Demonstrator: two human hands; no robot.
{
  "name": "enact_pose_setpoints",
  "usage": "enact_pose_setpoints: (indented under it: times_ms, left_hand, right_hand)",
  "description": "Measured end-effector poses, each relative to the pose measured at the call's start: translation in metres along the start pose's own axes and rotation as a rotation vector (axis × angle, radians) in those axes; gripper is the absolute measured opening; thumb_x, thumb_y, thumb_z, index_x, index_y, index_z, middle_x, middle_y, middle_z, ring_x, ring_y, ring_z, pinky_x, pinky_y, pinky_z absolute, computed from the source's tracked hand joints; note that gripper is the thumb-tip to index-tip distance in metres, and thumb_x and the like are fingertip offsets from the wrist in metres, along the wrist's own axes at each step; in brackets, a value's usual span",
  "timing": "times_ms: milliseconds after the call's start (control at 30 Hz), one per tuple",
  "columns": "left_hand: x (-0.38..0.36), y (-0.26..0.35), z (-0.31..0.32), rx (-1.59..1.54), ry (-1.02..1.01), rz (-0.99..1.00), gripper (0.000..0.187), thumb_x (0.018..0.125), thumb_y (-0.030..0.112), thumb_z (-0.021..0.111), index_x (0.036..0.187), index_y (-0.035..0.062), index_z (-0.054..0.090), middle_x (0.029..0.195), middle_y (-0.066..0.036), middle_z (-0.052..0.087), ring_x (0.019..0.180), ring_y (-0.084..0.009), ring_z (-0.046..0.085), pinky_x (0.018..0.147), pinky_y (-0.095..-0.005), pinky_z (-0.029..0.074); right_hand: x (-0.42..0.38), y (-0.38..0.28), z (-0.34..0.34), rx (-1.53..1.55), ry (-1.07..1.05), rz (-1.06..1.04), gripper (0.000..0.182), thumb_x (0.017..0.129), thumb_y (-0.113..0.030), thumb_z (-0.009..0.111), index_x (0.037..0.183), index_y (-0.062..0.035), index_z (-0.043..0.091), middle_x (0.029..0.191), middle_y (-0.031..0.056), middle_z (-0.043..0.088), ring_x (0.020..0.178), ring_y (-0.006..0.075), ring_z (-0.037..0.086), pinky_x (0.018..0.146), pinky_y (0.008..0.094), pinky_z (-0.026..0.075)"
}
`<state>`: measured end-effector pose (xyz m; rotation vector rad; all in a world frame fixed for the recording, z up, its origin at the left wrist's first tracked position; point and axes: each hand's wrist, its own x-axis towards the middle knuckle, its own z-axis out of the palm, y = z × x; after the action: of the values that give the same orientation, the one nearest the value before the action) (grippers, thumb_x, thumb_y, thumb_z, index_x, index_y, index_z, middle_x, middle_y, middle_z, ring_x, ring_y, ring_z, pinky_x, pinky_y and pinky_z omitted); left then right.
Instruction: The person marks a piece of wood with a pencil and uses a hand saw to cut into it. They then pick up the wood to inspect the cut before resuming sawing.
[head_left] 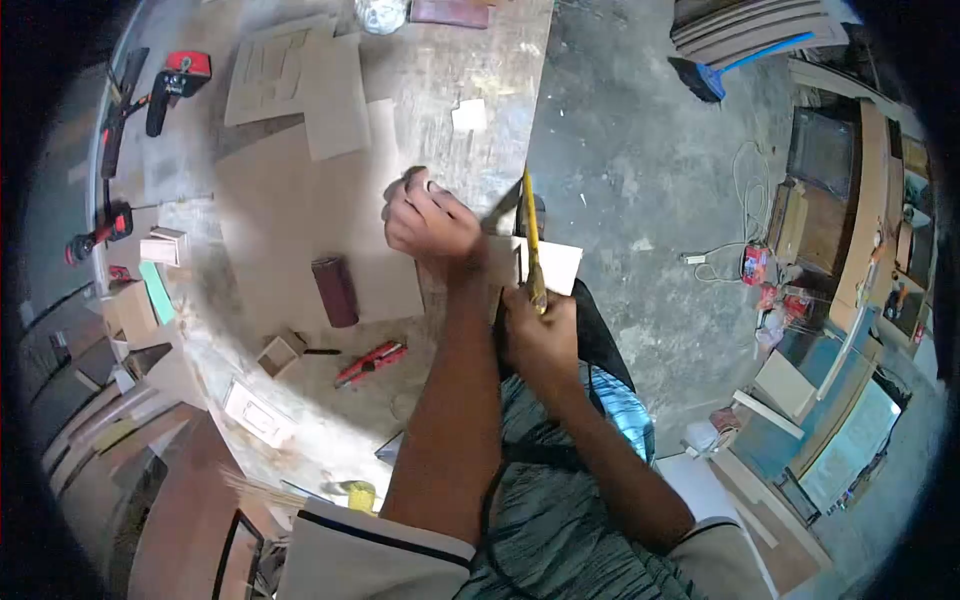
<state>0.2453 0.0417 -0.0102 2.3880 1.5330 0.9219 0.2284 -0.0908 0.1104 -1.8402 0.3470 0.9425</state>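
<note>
Right hand grips yellow saw at workbench edge; left hand steadies board

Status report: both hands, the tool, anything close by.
Left hand pressing board. Right hand gripping yellow-handled saw at table edge. Maroon block nearby.

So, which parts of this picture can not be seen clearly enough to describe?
- Head view: the small panel at the bench edge is partly covered by the left hand and the yellow tool.
- The tool's lower end and what it cuts are hidden inside the right hand.
- The red power tools at the far left are warped and blurred by the lens.
- The picture's corners are black.
</note>
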Motion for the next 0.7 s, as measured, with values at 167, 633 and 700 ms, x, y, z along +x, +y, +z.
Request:
enact_pose_setpoints:
  times_ms: [167,633,700]
  left_hand:
    - [0.000,0.004,-0.004,0.002,-0.022,-0.014,0.031,0.100,0.018,0.056,0.129,0.0131,0.065,0.131,-0.012,0.062,0.124,-0.0358,0.056,0.104,-0.0512,0.039]
    - [0.005,0.011,-0.022,0.007,-0.163,0.025,0.031,0.102,0.019,0.051,0.126,0.0096,0.067,0.130,-0.013,0.063,0.123,-0.0380,0.056,0.107,-0.0542,0.039]
    - [0.002,0.010,-0.016,0.034,-0.140,0.005,0.031,0.100,0.018,0.053,0.127,0.0105,0.067,0.130,-0.013,0.062,0.123,-0.0377,0.055,0.108,-0.0543,0.037]
  right_hand:
    - [0.039,-0.001,0.003,-0.106,0.092,0.167,0.030,0.098,-0.025,0.069,0.108,0.0023,0.063,0.084,0.0126,0.068,0.076,0.0211,0.066,0.069,0.0409,0.050]
    - [0.026,-0.022,0.001,0.128,-0.001,0.219,0.024,0.103,-0.023,0.063,0.086,-0.0047,0.062,0.065,-0.0015,0.056,0.049,0.0092,0.052,0.043,0.0299,0.039]
    - [0.030,-0.008,0.003,0.065,0.005,0.154,0.030,0.104,-0.024,0.063,0.082,-0.0044,0.058,0.066,-0.0014,0.056,0.049,0.0109,0.051,0.044,0.0304,0.038]
